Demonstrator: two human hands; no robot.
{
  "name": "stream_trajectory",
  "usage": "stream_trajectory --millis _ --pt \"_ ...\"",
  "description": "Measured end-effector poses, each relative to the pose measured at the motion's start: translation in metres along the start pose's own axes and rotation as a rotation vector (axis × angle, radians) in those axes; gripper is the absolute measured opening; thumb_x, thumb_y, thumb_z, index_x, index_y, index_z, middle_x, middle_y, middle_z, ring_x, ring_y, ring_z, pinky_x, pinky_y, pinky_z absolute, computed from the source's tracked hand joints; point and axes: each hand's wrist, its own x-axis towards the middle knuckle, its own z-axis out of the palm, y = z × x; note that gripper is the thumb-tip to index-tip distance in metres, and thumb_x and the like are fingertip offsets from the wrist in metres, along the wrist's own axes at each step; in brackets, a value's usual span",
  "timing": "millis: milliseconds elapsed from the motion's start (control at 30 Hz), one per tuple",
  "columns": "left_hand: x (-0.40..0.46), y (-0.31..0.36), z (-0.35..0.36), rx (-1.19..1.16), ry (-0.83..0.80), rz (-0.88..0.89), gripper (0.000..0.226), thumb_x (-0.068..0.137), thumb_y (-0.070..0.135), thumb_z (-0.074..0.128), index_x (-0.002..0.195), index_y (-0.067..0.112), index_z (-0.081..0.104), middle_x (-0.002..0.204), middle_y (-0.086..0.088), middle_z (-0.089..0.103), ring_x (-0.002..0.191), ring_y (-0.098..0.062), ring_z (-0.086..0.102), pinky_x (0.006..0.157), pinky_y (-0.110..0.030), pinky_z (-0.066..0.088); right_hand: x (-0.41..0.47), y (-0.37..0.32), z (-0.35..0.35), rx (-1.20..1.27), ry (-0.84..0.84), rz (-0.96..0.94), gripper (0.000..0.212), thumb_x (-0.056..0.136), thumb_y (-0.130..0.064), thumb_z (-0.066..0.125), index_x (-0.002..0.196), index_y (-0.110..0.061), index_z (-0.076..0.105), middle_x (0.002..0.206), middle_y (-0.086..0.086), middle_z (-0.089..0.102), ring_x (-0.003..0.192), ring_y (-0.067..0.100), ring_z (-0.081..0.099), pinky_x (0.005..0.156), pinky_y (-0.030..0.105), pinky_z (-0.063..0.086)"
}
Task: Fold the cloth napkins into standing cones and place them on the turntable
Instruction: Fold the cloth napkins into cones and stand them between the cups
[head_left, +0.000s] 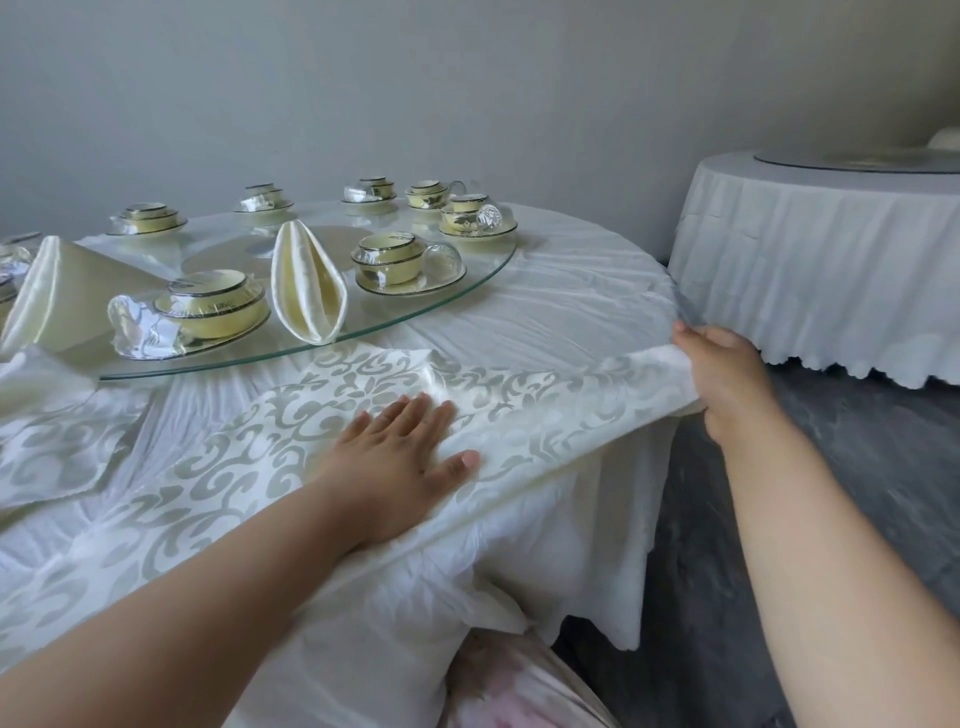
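The glass turntable (467, 283) is the landmark; on its left rim a cone (57, 291) leans, and at its front edge a folded napkin (307, 283) stands upright; before it a patterned napkin (291, 431) lies spread on the surface (561, 291); the left hand (402, 457) presses it flat, fingers spread wide; to the turntable's right, the right hand (727, 374) pinches the napkin's corner.

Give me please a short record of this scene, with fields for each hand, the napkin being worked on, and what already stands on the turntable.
left hand: flat, palm down, pressing the patterned napkin
right hand: gripping the napkin's corner at the table edge
napkin state: spread on the tablecloth, not yet a cone
turntable: glass, holds one standing folded napkin and wrapped bowl sets
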Motion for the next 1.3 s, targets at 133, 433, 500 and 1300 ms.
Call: stream_trajectory --millis 133,433,500,1300 --pt "0.0 0.0 0.0 -0.001 0.011 0.001 0.102 0.059 0.086 -0.011 0.15 0.04 -0.007 0.16 0.009 -0.011 0.146 -0.008 -0.013 0.119 -0.036 -0.006 0.004 0.006 -0.011 -0.163 0.042 -0.092 0.027 0.088 -0.035 0.065 0.088 -0.011 0.055 0.078 0.0 0.053 0.071 0.013 0.049 0.065 0.026 0.039" --pt "0.004 0.008 -0.007 0.024 -0.067 -0.028 0.088 0.079 0.081 0.008 0.152 0.034 -0.007 0.16 0.005 -0.011 0.147 -0.012 -0.013 0.12 -0.04 -0.005 -0.021 0.059 -0.021 0.201 0.008 0.258 0.01 0.089 -0.023 0.065 0.085 -0.016 0.06 0.09 0.005 0.066 0.086 0.021 0.063 0.084 0.036 0.051" --pt "0.004 0.011 -0.007 0.033 -0.055 -0.033 0.084 0.083 0.076 0.012 0.152 0.033 -0.007 0.16 0.005 -0.012 0.147 -0.013 -0.013 0.12 -0.041 -0.005 -0.026 0.066 -0.02 0.291 0.039 0.254 0.01 0.092 -0.016 0.062 0.084 -0.012 0.058 0.086 0.007 0.065 0.078 0.02 0.063 0.075 0.032 0.052" --pt "0.002 0.013 -0.006 0.016 -0.038 -0.048 0.088 0.08 0.08 0.01 0.152 0.032 -0.007 0.16 0.004 -0.012 0.147 -0.013 -0.013 0.12 -0.042 -0.005 0.012 0.056 -0.028 0.285 -0.037 0.316 0.026 0.085 -0.02 0.072 0.098 -0.006 0.053 0.105 0.016 0.06 0.081 0.02 0.063 0.077 0.032 0.054"
